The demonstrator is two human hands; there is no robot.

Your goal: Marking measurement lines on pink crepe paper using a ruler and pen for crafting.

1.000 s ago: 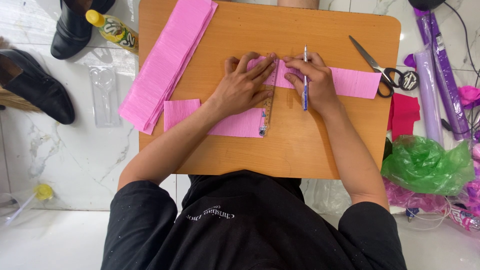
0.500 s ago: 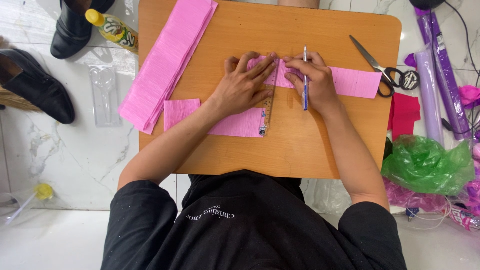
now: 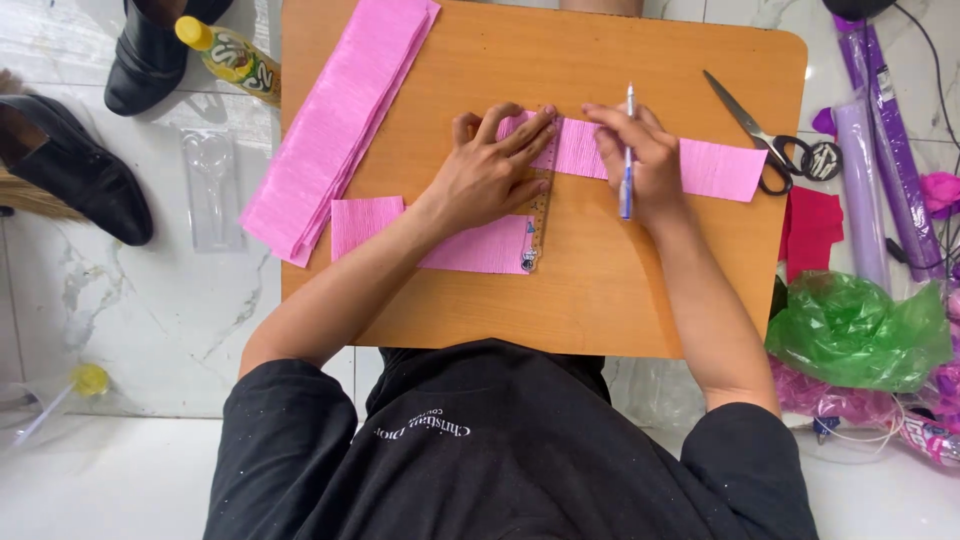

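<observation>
A small wooden table [image 3: 620, 300] carries pink crepe paper. My left hand [image 3: 490, 170] presses flat on a clear ruler [image 3: 538, 225] that lies across a pink paper piece [image 3: 470, 245]. My right hand [image 3: 640, 160] grips a blue pen [image 3: 627, 150], its tip near the ruler's far end, resting on a longer pink paper strip [image 3: 715, 168] that runs to the right.
A folded stack of pink crepe paper [image 3: 335, 125] lies at the table's left edge, scissors [image 3: 760, 135] at the right. On the floor are black shoes [image 3: 75, 165], a yellow-capped bottle [image 3: 230, 55], purple wrapped rolls [image 3: 875, 160], a green plastic bag [image 3: 855, 330] and red paper [image 3: 810, 225].
</observation>
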